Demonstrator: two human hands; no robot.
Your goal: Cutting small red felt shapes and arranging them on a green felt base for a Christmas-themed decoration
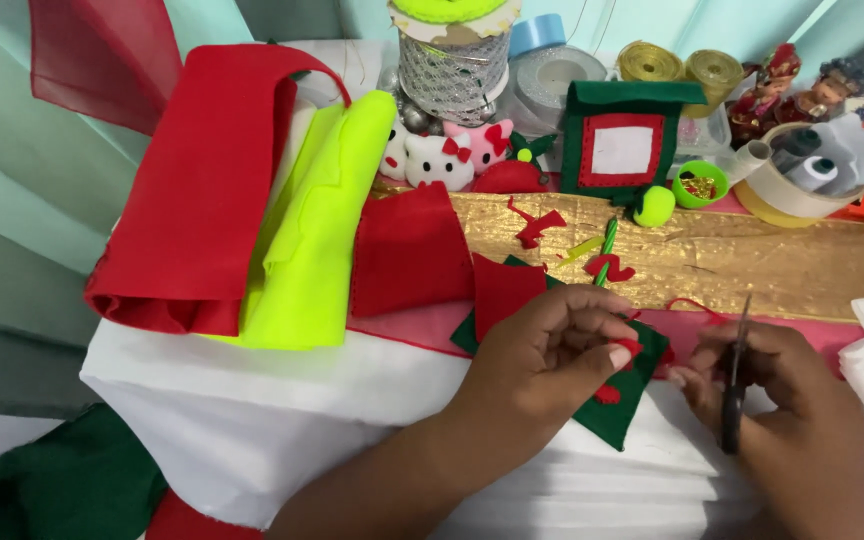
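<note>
the left hand (552, 345) rests near the front edge of the table (282, 410), its thumb and fingertips pinched on a small red felt scrap (629, 348) that lies on a green felt piece (620, 400). just to its right, the right hand (762, 385) is closed around a pair of dark scissors (735, 380), blades pointing away toward the back edge, the tips close beside a thin red thread (697, 306). the green felt piece lies flat on the white cloth at the front, partly under the left hand, with another red felt square (502, 290) overlapping it behind. along the middle of the table runs a gold cloth strip (752, 255) with small red cuttings on it. toward the left edge lie a folded red felt sheet (202, 190) and a neon yellow felt sheet (322, 220) side by side, touching. at the back edge stand a small green felt frame (622, 140) with a white centre, little white plush cats (437, 158), and rolls of ribbon (682, 65).
</note>
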